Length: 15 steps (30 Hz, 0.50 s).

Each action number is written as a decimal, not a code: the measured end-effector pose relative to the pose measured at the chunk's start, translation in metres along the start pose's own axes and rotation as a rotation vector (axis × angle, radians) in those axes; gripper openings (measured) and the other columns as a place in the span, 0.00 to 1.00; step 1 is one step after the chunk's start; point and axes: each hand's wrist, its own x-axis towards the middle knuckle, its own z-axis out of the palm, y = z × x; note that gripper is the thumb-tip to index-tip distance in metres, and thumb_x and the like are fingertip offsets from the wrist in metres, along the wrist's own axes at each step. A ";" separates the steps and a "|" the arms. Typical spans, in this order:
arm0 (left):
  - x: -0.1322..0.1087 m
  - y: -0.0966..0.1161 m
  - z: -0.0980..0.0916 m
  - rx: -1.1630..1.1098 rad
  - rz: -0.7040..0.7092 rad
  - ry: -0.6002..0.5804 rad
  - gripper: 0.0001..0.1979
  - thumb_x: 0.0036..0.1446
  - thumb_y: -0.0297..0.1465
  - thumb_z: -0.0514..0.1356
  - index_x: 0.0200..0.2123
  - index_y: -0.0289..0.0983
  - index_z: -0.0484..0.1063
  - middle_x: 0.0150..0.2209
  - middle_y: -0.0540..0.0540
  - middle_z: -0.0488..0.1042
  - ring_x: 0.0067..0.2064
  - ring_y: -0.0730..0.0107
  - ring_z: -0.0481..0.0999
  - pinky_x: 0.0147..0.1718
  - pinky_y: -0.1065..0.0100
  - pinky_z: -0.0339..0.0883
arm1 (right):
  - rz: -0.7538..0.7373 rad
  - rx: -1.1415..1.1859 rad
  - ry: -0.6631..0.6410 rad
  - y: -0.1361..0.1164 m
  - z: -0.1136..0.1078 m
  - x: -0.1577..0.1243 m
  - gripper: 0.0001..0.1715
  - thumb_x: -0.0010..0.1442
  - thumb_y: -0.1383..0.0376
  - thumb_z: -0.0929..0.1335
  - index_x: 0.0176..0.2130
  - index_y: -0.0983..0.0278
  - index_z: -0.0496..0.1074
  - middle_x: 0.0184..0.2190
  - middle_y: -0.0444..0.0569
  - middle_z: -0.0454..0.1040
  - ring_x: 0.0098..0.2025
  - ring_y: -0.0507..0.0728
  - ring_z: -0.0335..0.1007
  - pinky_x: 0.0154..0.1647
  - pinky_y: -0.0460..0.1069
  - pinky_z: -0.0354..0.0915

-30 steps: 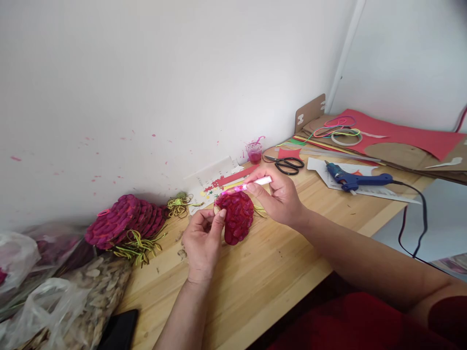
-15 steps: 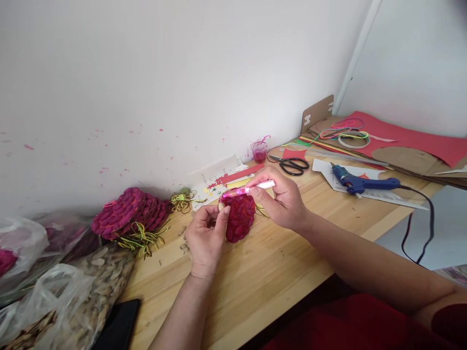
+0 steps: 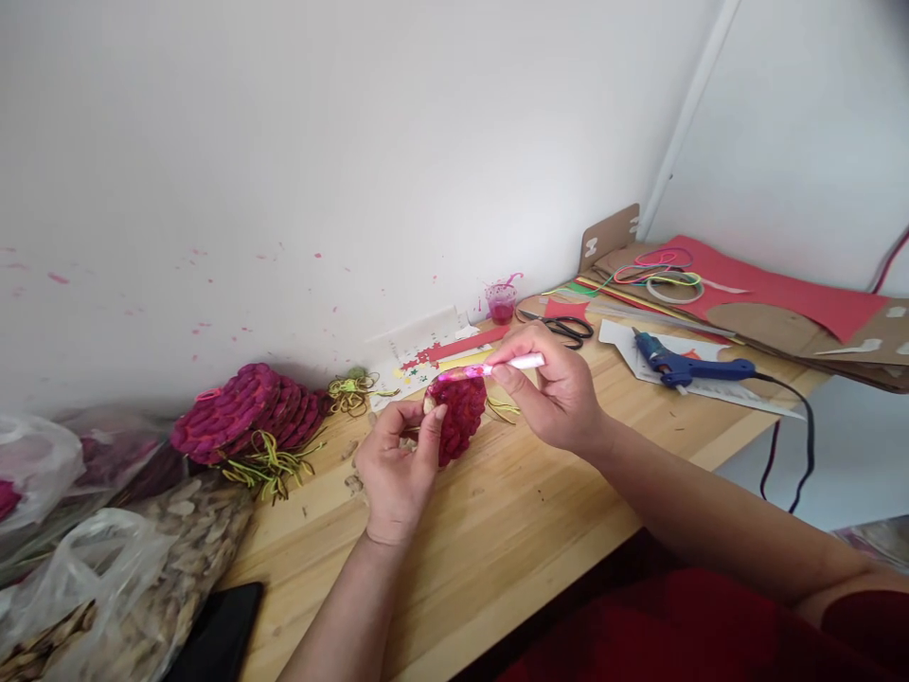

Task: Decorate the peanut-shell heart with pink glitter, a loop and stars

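My left hand (image 3: 395, 469) pinches the left edge of a dark red scaly craft piece (image 3: 460, 415) and holds it tilted above the wooden table (image 3: 525, 511). My right hand (image 3: 558, 393) grips a thin white brush (image 3: 497, 367) with a pink-stained tip. The tip rests on the top edge of the red piece. Both hands meet near the middle of the table.
A pile of similar red pieces (image 3: 245, 417) with green-yellow strands lies at left, beside plastic bags of pale seeds (image 3: 163, 568). A small cup of pink paint (image 3: 501, 301), scissors (image 3: 564, 327), a blue glue gun (image 3: 686, 365) with cord, and red paper and cardboard (image 3: 781, 298) lie at right.
The red piece has been turned more edge-on in my left hand. The brush stays at its top edge. My view has shifted slightly.
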 end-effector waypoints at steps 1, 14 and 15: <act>0.000 0.001 0.000 0.016 0.021 0.004 0.10 0.59 0.39 0.68 0.34 0.38 0.77 0.30 0.49 0.79 0.29 0.71 0.75 0.31 0.71 0.69 | 0.004 -0.008 0.010 -0.001 -0.002 0.000 0.02 0.67 0.66 0.69 0.41 0.59 0.74 0.36 0.48 0.76 0.39 0.59 0.72 0.43 0.57 0.67; 0.002 0.003 -0.008 0.317 0.449 0.025 0.04 0.61 0.32 0.67 0.39 0.39 0.79 0.31 0.47 0.81 0.30 0.67 0.78 0.33 0.67 0.68 | -0.140 -0.145 -0.066 -0.030 -0.012 0.001 0.09 0.64 0.70 0.70 0.43 0.56 0.73 0.32 0.47 0.77 0.38 0.61 0.70 0.41 0.59 0.66; 0.002 0.002 -0.008 0.326 0.453 0.027 0.04 0.61 0.32 0.67 0.39 0.39 0.79 0.31 0.47 0.81 0.30 0.66 0.78 0.34 0.67 0.67 | -0.143 -0.166 -0.061 -0.031 -0.013 0.001 0.08 0.64 0.70 0.70 0.43 0.56 0.73 0.32 0.47 0.77 0.38 0.61 0.71 0.41 0.59 0.66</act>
